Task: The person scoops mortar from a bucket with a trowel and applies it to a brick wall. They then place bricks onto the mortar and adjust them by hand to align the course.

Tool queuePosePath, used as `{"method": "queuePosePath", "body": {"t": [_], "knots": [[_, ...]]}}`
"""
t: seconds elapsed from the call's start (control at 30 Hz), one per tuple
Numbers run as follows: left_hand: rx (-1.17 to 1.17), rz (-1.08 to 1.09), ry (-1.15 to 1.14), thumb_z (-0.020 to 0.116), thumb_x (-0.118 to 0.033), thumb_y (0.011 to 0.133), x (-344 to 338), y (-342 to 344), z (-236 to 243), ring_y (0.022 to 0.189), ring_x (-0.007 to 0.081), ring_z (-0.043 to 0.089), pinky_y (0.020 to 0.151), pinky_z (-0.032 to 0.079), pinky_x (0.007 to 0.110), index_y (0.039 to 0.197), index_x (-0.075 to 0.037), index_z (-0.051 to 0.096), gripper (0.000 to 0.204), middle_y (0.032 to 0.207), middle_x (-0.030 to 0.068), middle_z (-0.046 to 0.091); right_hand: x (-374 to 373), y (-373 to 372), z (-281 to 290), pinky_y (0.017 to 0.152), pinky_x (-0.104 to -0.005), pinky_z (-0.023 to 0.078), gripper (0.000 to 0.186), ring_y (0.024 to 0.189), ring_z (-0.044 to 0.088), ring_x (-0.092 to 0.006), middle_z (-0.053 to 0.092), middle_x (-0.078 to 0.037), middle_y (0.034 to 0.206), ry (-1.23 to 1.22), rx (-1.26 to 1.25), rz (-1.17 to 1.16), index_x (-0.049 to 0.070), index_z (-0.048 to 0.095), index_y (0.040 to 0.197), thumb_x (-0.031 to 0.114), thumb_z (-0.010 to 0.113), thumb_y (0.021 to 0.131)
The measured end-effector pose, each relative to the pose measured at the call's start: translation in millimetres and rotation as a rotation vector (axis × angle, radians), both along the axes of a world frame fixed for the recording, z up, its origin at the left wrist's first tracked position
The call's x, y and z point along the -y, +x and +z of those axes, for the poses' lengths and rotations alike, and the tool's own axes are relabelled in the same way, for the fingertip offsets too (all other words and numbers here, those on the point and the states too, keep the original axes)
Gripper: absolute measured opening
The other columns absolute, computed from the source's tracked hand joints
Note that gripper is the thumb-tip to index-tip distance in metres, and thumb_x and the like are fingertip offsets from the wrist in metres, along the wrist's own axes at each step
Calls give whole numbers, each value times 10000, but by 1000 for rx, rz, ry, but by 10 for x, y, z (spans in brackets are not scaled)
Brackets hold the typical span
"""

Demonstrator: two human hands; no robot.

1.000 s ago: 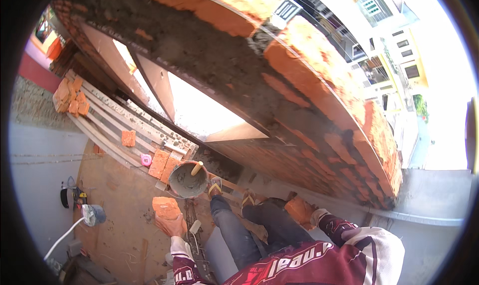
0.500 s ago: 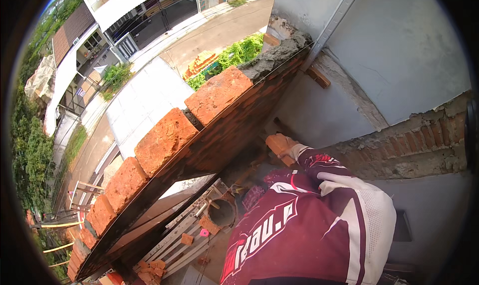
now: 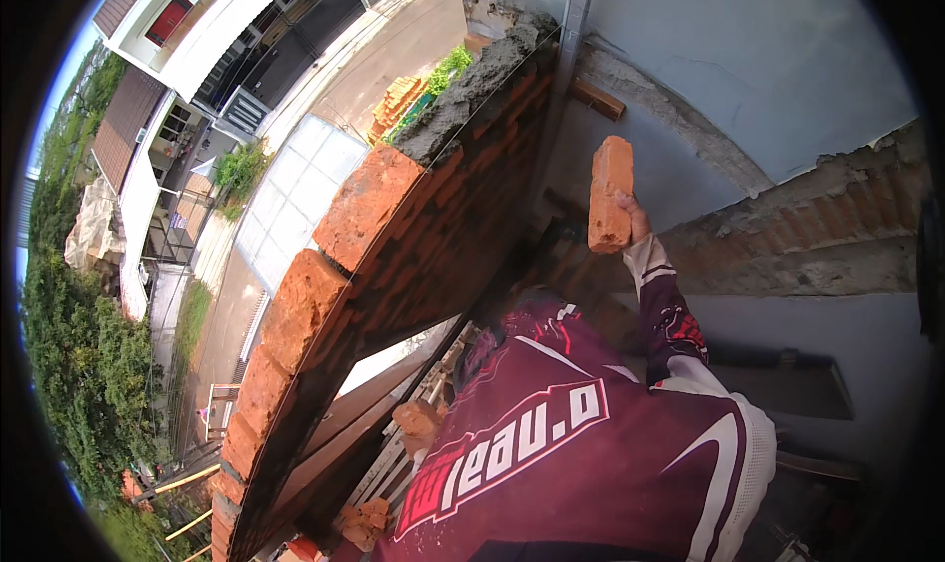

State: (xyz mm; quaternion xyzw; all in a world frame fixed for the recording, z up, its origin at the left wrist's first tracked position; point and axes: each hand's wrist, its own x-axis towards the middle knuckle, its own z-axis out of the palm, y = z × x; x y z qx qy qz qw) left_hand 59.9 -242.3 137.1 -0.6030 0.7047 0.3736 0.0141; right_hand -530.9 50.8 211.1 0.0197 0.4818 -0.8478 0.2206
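Filling the lower middle, a maroon shirt (image 3: 591, 464) with white panels and large lettering covers much of what lies beneath it. From it the right sleeve (image 3: 669, 311) reaches upward to the right hand (image 3: 635, 219), which is curled round the edge of one orange brick (image 3: 611, 193), gripping it near its lower end. The held brick is long side up in view, apart from the brickwork to its left. The left hand is out of sight, so I cannot tell how far open it is or whether it has hold of anything.

Left of the shirt is an orange lump (image 3: 417, 420), perhaps a brick, though shadow and the shirt's edge make it hard to read. Lower down lie some broken bricks (image 3: 364, 523).

A row of bricks (image 3: 369, 203) tops the wall on the left, curving down toward the bottom; grey mortar (image 3: 472, 99) covers its upper end. Beyond the raised brick stands a grey wall (image 3: 748, 70), with a rough brick ledge (image 3: 817, 235) crossing it.

Outside, past the wall, are a green shrub (image 3: 451, 68), stacked bricks (image 3: 397, 107), a road (image 3: 394, 55), white houses and dense trees (image 3: 89, 355).
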Motion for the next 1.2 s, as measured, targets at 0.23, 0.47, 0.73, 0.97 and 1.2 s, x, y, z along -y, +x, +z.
{"method": "queuePosePath", "body": {"t": [0.23,0.47,0.73,0.97,1.2], "knots": [[-93,-303,-73,931,-349,483,317,-1051,1184,1148,355,576,1006,469,449,1317,41,459,1034,1232,217,557,-50,-143,84,899,-378,554,585,1058,635,-215,591,-98,1199,38,28,6,32,477,1381,276,699,897],[-434,-588,-201,908,-321,508,313,-2361,2709,1162,295,586,1035,460,416,1338,43,478,1004,1232,179,584,-559,-177,-1213,805,-345,557,492,905,674,-193,668,-81,1053,337,181,36,11,609,1258,273,748,866],[-502,-799,-440,908,-335,550,992,-4382,3863,1105,295,648,999,498,384,1303,82,524,942,1165,219,646,-1367,92,-2168,744,-362,570,540,845,690,-239,677,-119,1012,394,561,124,7,598,1257,269,788,825],[-1,-966,-572,865,-565,587,1431,-6035,3717,998,341,680,882,541,404,1222,80,576,951,1031,225,678,-1785,330,-2186,746,-372,572,556,848,689,-246,673,-123,1018,560,682,158,8,583,1269,263,790,821],[85,-1013,-417,897,-507,572,1429,-6436,3328,953,309,689,834,547,377,1209,52,609,895,1028,202,699,-1941,444,-2137,748,-381,573,571,852,689,-252,670,-128,1024,629,742,165,9,568,1281,258,791,818]]}}
